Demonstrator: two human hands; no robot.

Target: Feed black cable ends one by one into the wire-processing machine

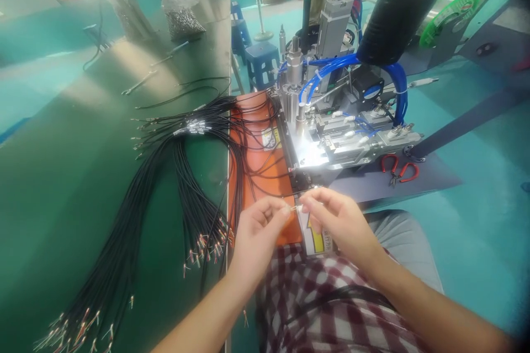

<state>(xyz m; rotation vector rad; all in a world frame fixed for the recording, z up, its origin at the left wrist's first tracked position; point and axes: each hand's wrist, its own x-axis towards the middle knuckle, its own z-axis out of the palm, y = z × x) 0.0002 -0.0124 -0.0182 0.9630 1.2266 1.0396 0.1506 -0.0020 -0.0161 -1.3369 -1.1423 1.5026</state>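
Note:
Just above my lap, my left hand (263, 226) and my right hand (331, 212) meet fingertip to fingertip, each closed in a pinch. Between them shows a thin, light, shiny piece (294, 208), too small to name. Left of my hands, black cables (194, 176) lie in bundles over the green table (165, 265), with stripped, coloured wire ends (211, 245) fanned out toward me. Some cables cross the orange panel (265, 176) beside my left hand. A black cable (351, 292) runs over my checked clothing; whether it leads to my fingers is hidden.
A machine with a lit metal plate (310, 151) and blue air tubes (331, 71) stands ahead of my right hand. Red-handled pliers (397, 174) lie on its grey base. At the back are a plastic bag of small parts (184, 22) and a blue stool (263, 60).

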